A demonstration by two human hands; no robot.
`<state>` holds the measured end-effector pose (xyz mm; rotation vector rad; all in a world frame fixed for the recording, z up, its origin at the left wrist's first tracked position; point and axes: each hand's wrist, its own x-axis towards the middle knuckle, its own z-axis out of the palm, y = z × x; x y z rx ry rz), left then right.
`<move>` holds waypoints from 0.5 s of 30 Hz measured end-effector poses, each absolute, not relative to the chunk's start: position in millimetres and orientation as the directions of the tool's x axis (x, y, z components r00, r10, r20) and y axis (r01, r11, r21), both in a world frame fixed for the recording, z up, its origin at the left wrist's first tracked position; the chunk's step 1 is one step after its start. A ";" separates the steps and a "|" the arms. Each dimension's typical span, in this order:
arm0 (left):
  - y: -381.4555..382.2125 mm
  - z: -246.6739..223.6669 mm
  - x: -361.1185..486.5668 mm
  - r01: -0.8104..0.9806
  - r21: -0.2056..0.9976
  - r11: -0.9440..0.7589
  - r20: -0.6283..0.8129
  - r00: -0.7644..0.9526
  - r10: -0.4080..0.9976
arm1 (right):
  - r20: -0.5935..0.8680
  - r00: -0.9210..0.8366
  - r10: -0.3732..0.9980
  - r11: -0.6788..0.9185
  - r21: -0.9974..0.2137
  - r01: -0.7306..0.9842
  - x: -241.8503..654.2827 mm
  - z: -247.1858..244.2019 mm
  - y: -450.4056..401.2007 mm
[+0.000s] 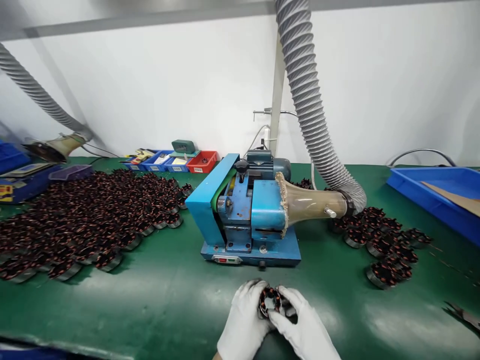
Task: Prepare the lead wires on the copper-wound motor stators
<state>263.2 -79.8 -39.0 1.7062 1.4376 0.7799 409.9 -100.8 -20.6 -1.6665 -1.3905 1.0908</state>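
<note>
Both my hands wear white gloves and hold one motor stator, a ring with black and copper-coloured windings, above the near edge of the green table. My left hand wraps its left side. From the right, my right hand grips it between thumb and fingers. The ring's open centre faces me. Just beyond my hands stands a blue belt-driven machine with a red and green switch on its base. Part of the stator is hidden behind my fingers.
Many stators cover the table's left; a smaller group sits right of the machine. A grey hose joins its funnel. Small bins stand at the back, a blue tray at right, and pliers near the right edge.
</note>
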 end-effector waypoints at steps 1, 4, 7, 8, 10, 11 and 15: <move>-78.4 -40.4 265.5 0.497 0.864 -0.083 0.004 0.157 0.988 | -0.145 0.099 0.984 -0.173 -0.898 0.405 405.4 -20.4 -100.3; -75.0 -38.7 274.3 0.387 0.916 -0.103 0.089 0.055 0.995 | -0.019 0.177 0.984 -0.092 -0.906 0.414 390.6 -10.2 -94.7; -67.7 -27.9 286.5 0.289 0.952 -0.102 0.130 -0.079 0.988 | 0.067 0.229 0.971 -0.044 -0.892 0.450 380.3 14.3 -82.7; -63.8 -23.0 290.3 0.260 0.961 -0.093 0.126 -0.111 0.986 | 0.078 0.242 0.967 -0.045 -0.884 0.466 379.0 23.3 -77.6; -54.1 -12.8 296.4 0.202 0.977 -0.070 0.099 -0.137 0.986 | 0.098 0.266 0.959 -0.050 -0.865 0.499 379.1 38.5 -66.5; -48.6 -8.2 298.7 0.176 0.983 -0.054 0.079 -0.142 0.987 | 0.111 0.277 0.954 -0.048 -0.859 0.510 379.8 44.2 -60.7; -27.8 4.5 305.0 0.091 0.996 0.013 0.002 -0.162 0.987 | 0.110 0.304 0.946 -0.064 -0.858 0.509 381.7 57.2 -38.2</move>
